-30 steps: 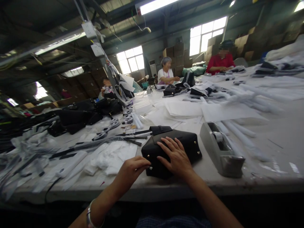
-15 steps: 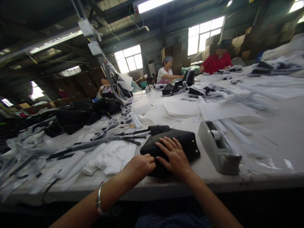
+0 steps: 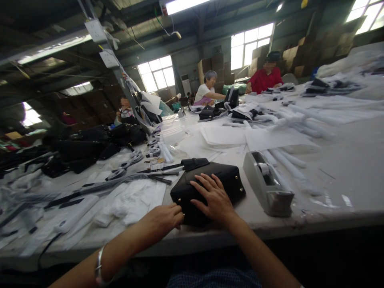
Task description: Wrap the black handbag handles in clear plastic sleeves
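Note:
A small black handbag (image 3: 231,182) with gold studs lies on its side near the front edge of a long white table (image 3: 345,168). My right hand (image 3: 211,198) rests flat on the bag with fingers spread. My left hand (image 3: 163,220), fingers curled, pinches the bag's near left corner; a silver bracelet sits on that wrist. The bag's black flap (image 3: 195,163) sticks out at its far end.
A grey tape dispenser (image 3: 267,184) stands just right of the bag. White wrapping and black straps (image 3: 129,196) litter the left. Black bags (image 3: 90,148) pile up further left. White sheets (image 3: 225,136) and rolled paper lie beyond. Three seated people work at the far end.
My left hand moved along the bag's near edge and now grips its left corner. My right hand stayed flat on the bag. The camera has swung a little to the right.

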`<state>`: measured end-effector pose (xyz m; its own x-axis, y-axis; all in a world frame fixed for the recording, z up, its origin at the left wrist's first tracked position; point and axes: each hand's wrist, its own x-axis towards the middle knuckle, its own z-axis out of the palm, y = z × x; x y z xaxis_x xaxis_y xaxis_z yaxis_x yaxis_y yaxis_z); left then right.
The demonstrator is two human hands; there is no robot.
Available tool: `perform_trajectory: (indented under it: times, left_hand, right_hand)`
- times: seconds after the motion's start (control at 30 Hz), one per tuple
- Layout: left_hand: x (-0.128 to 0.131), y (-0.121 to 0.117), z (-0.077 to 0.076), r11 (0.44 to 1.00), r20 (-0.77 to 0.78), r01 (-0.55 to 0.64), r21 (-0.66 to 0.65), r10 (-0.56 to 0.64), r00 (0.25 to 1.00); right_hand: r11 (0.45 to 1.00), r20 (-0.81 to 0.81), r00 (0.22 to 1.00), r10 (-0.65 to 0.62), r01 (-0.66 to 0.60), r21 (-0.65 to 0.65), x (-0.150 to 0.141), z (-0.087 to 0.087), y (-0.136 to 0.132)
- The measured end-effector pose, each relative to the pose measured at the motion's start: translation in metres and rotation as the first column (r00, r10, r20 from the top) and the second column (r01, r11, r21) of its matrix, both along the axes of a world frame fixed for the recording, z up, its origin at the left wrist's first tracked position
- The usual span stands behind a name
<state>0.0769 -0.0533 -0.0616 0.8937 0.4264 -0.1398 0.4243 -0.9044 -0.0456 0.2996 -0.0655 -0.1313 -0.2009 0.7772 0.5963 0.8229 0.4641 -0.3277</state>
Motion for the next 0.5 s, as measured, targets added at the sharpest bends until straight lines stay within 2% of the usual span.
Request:
perform_trajectory:
  times: [0.03, 0.07, 0.13, 0.17, 0.2, 0.23, 0.3, 0.4, 0.43, 0.5]
  left_hand:
    - [-0.008, -0.003, 0.002, 0.983, 0.044, -0.086, -0.16, 0.094, 0.995]
    - [-0.015, -0.005, 0.003, 0.924, 0.076, -0.178, -0.338, 0.215, 0.974]
    - [-0.032, -0.008, 0.005, 0.703, 0.091, -0.309, -0.64, 0.469, 0.879]
    - [-0.04, -0.008, 0.005, 0.588, 0.088, -0.334, -0.737, 0.573, 0.815]
    - [-0.048, -0.008, 0.005, 0.502, 0.092, -0.343, -0.794, 0.657, 0.748]
    - [-0.057, -0.008, 0.006, 0.449, 0.102, -0.352, -0.822, 0.723, 0.683]
    - [-0.072, -0.008, 0.009, 0.41, 0.142, -0.389, -0.825, 0.816, 0.561]
    - [-0.078, -0.011, 0.02, 0.432, 0.25, -0.438, -0.788, 0.875, 0.414]
    - [-0.072, -0.013, 0.024, 0.449, 0.281, -0.436, -0.78, 0.874, 0.396]
    - [-0.049, -0.016, 0.031, 0.484, 0.306, -0.409, -0.774, 0.851, 0.427]
  right_hand:
    - [1.0, -0.001, 1.0, 0.0, 0.0, 0.003, 0.0, 0.0, 0.0]
    - [1.0, -0.003, 1.0, -0.001, 0.001, 0.004, 0.0, 0.0, 0.0]
    - [1.0, -0.007, 1.0, -0.002, 0.002, 0.005, -0.001, 0.0, 0.001]
    - [1.0, -0.009, 1.0, -0.002, 0.002, 0.004, -0.001, 0.0, 0.001]
    - [1.0, -0.012, 1.0, -0.002, 0.002, 0.002, -0.001, 0.0, 0.001]
    - [1.0, -0.014, 1.0, -0.002, 0.002, 0.0, -0.001, -0.001, 0.0]
    - [1.0, -0.017, 1.0, 0.001, -0.001, -0.001, -0.001, -0.001, 0.0]
    - [1.0, -0.017, 1.0, 0.003, -0.003, 0.01, -0.001, -0.001, 0.0]
    - [1.0, -0.017, 1.0, -0.001, 0.001, 0.016, -0.002, 0.0, -0.001]
    - [0.999, -0.018, 1.0, -0.018, 0.018, 0.027, -0.003, 0.0, -0.001]
